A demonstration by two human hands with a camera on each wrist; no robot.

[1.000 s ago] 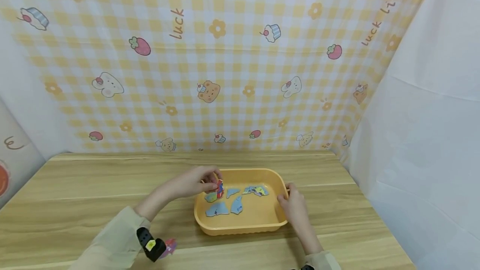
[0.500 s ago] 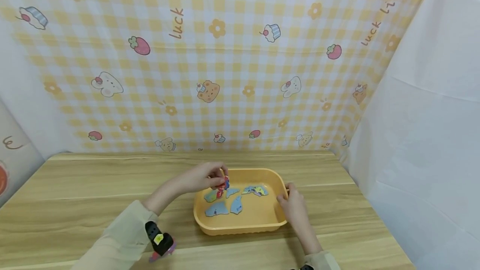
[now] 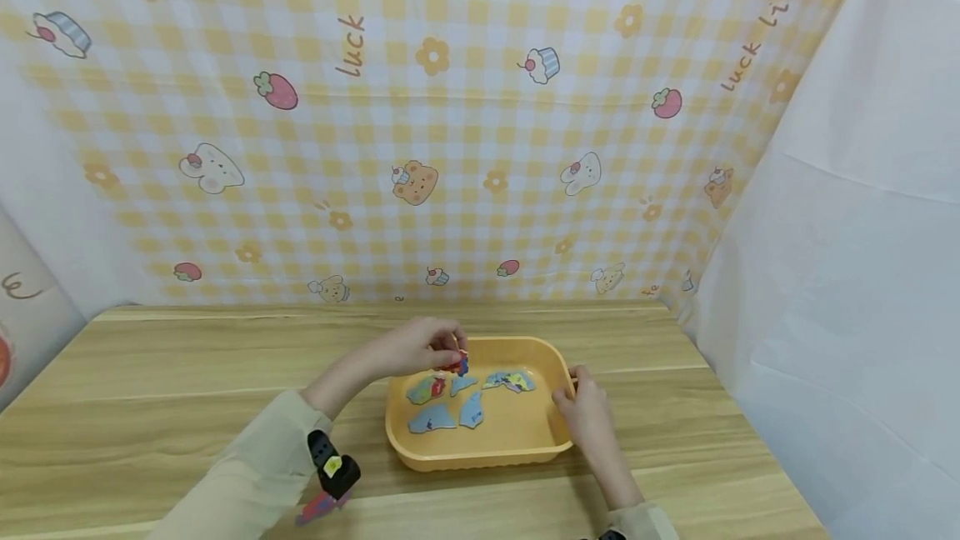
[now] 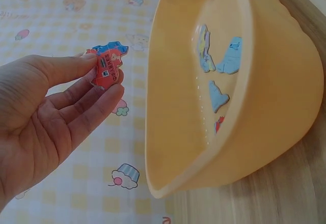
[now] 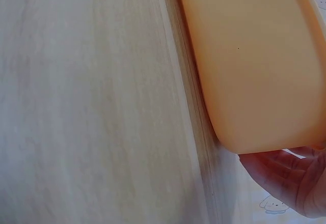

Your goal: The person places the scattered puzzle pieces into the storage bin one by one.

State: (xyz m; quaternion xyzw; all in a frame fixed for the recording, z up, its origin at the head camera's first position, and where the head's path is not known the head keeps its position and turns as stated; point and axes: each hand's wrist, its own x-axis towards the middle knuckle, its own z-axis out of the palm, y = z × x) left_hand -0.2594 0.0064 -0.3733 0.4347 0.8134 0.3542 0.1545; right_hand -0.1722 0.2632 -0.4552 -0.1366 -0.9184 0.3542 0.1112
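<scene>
My left hand pinches a red and blue jigsaw piece between thumb and fingers, raised over the back left of a yellow plastic tray. Dark characters show on the piece's red face in the left wrist view. My right hand grips the tray's right end, with the thumb at the rim. Inside the tray lie several separate jigsaw pieces: a green and red one, a large light blue one, smaller blue ones and a yellow-blue one.
A pink and purple flat piece lies on the wooden table, partly under the camera on my left wrist. Behind the table hangs a yellow checked cloth, and a white cloth hangs at the right.
My left hand has moved right and slightly farther back with the red and blue jigsaw piece, from above the green and red piece. My right hand has kept its place on the tray.
</scene>
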